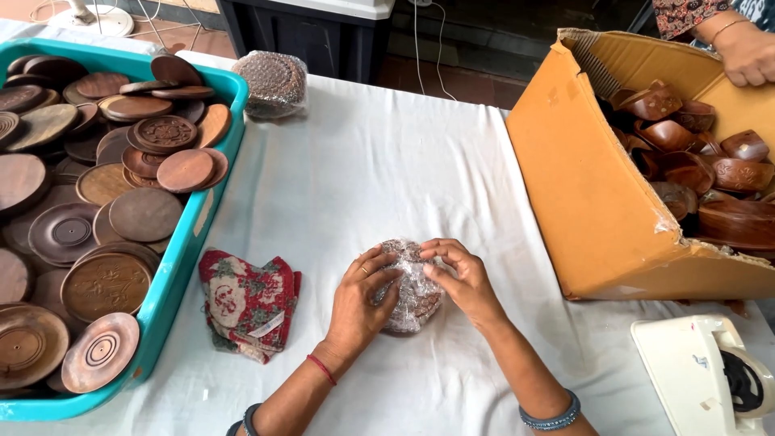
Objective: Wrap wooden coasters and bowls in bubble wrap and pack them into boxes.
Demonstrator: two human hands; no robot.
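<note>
Both my hands are on the round stack of brown wooden discs wrapped in clear plastic film (410,284), which sits flat on the white tablecloth (387,178) straight in front of me, at centre.

My left hand (362,300) cups the bundle's left edge, fingers curled over the top and thumb side against the rim. My right hand (460,278) comes in from the right, fingertips pinching at the film on the top face near the far edge. So both grips are closed on the same bundle: left steadying, right working the wrap.

Key relation: the bundle lies between the two hands, disc faces horizontal, stack axis vertical (round, so no long axis in plan). Neither hand is nearer; both are in contact, left low on the side, right high on top.

Surroundings:
- Folded red floral patterned cloth (249,303) just left of my left hand, not touching.
- Teal plastic tub of loose carved wooden discs (206,218) at far left.
- A second film-wrapped disc stack (273,81) at the far side of the table, well apart.
- Open tan cardboard box of carved wooden bowls (581,186) on the right, with another person's hand (747,52) on its far flap.
- White tape dispenser (702,375) at lower right, near my right forearm.
</note>
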